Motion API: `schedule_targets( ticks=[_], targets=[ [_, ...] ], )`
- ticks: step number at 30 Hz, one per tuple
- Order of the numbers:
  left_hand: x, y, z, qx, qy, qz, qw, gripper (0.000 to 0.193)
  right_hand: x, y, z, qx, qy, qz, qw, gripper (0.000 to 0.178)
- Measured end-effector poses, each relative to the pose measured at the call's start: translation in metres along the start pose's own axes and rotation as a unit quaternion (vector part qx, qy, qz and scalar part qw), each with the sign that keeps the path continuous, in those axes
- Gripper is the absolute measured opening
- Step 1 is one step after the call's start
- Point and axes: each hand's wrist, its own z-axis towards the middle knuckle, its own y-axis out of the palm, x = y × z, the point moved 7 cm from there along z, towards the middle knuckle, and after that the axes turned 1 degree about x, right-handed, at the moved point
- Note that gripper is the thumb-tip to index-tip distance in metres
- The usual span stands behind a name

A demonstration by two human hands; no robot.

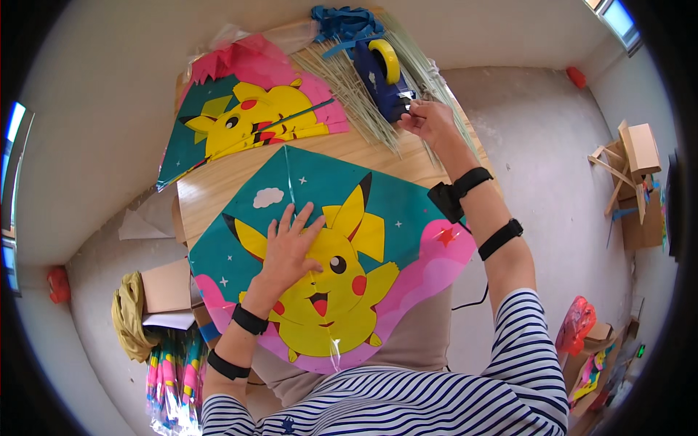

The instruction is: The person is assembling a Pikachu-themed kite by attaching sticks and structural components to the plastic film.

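Note:
A diamond-shaped kite sheet (407, 218) with a yellow cartoon figure on teal and pink lies in front of me, its lower part over my lap. My left hand (291, 251) rests flat on its middle, fingers spread. Shiny strips of clear tape (290, 174) run at its top corner and bottom corner. At the far right of the table stands a dark blue tape dispenser (378, 86) with a yellow-ringed tape roll (391, 61). My right hand (430, 120) is at its cutting end, thumb and fingertips pinched on what looks like the tape's end.
A pile of similar printed kite sheets (254, 120) covers the table's far left. Thin sticks (342, 87) lie around the dispenser, with blue ribbon (345, 25) behind them. Left on the floor are a cardboard box (167, 287) and rolled kites (174, 370); more boxes (643, 149) stand right.

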Motion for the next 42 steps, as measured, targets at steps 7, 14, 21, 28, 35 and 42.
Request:
schedule_targets(
  ticks=[7,14,21,28,35,42],
  targets=[
    [-0.001,0.002,0.000,-0.003,-0.002,-0.006,1.000,0.100,0.037,-0.015,-0.008,0.041,0.071,0.238,0.968,0.019],
    [0.000,0.003,0.000,-0.007,-0.006,-0.018,1.000,0.099,0.034,0.003,-0.011,0.044,0.080,0.228,0.969,0.013],
    [-0.003,0.001,-0.001,-0.003,-0.011,-0.017,1.000,0.097,0.037,-0.003,0.017,0.067,0.000,0.127,0.990,0.007],
    [0.004,0.005,0.005,-0.025,-0.009,-0.022,0.999,0.095,0.035,-0.062,0.064,0.270,-0.149,-0.272,0.911,0.005],
    [-0.041,-0.017,0.010,0.158,-0.001,-0.163,0.974,0.071,-0.016,0.026,-0.028,-0.042,-0.198,-0.271,0.941,0.009],
    [-0.161,-0.043,0.082,0.256,-0.224,-0.088,0.936,0.032,-0.002,0.131,-0.079,-0.288,-0.144,-0.425,0.846,0.007]
  ],
)
